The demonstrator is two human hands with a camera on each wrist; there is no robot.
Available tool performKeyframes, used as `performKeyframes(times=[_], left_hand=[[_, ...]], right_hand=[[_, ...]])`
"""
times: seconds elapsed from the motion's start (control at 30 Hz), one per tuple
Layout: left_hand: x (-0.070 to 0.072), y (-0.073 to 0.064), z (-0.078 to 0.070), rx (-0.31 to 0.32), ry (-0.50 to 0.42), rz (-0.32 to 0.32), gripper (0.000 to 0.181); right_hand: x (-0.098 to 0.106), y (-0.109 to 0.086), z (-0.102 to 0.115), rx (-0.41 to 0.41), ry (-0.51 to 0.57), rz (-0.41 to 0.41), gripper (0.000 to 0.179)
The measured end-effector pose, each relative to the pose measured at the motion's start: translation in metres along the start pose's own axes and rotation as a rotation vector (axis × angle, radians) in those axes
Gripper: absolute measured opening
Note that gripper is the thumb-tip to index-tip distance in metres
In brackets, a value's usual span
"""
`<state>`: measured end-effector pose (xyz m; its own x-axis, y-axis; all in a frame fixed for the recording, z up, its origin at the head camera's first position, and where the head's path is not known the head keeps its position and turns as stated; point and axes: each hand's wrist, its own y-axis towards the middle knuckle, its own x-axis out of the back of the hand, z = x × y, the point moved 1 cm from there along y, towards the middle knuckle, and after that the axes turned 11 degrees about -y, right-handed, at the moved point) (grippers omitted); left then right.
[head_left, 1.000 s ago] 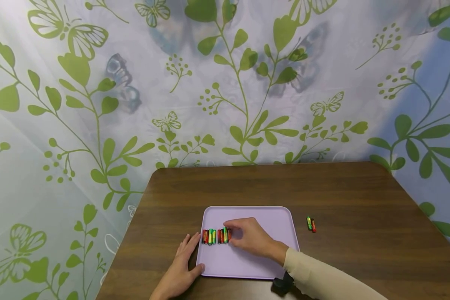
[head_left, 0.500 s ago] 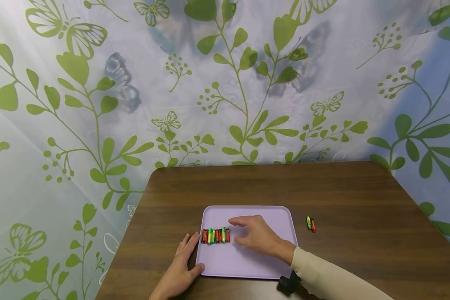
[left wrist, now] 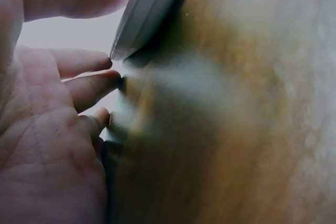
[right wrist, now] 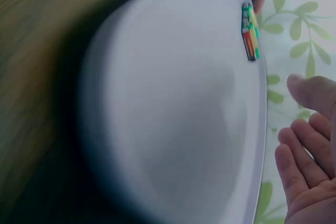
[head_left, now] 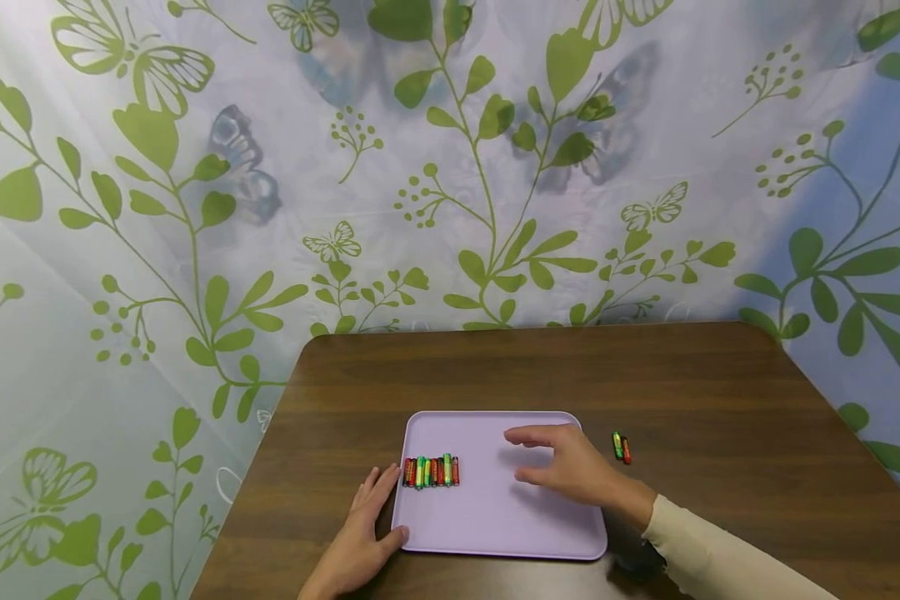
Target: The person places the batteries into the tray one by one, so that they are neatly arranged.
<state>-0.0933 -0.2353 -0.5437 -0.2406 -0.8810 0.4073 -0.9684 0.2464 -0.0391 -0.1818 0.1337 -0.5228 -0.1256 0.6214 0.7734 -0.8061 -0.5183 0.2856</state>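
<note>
In the head view a row of several red and green batteries (head_left: pixel 431 472) lies side by side along the left part of a lilac tray (head_left: pixel 495 533). My left hand (head_left: pixel 360 533) rests at the tray's left edge, fingers relaxed, thumb by the near-left corner. The left wrist view shows its fingertips right at the tray's rim (left wrist: pixel 149 14). Above the tray's right half hovers my right hand (head_left: pixel 570 465), thumb and fingers spread apart with nothing between them. The right wrist view has the row of batteries (right wrist: pixel 250 32) at the tray's far end, away from that hand (right wrist: pixel 312 156).
Two loose batteries, one green (head_left: pixel 618 445) and one red (head_left: pixel 626 451), lie on the brown wooden table (head_left: pixel 720 417) to the right of the tray. A curtain (head_left: pixel 450 167) with leaves and butterflies hangs behind the table.
My right hand has let go of the right group of batteries and moved right, away from them. The two groups have closed up into one row. The left hand has stayed in place.
</note>
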Motion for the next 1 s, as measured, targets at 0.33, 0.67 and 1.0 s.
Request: performKeyframes(times=[0.33, 0.67, 1.0], left_hand=[[0.0, 0.002, 0.001, -0.003, -0.004, 0.01, 0.087], [0.001, 0.003, 0.001, 0.008, -0.002, 0.016, 0.088], [0.002, 0.002, 0.0, 0.013, -0.005, 0.002, 0.087]], right_hand=[[0.046, -0.039, -0.038, -0.042, -0.076, -0.041, 0.054], [0.079, -0.078, -0.073, -0.096, -0.271, -0.085, 0.057], [0.09, -0.09, -0.093, -0.152, -0.323, -0.117, 0.056]])
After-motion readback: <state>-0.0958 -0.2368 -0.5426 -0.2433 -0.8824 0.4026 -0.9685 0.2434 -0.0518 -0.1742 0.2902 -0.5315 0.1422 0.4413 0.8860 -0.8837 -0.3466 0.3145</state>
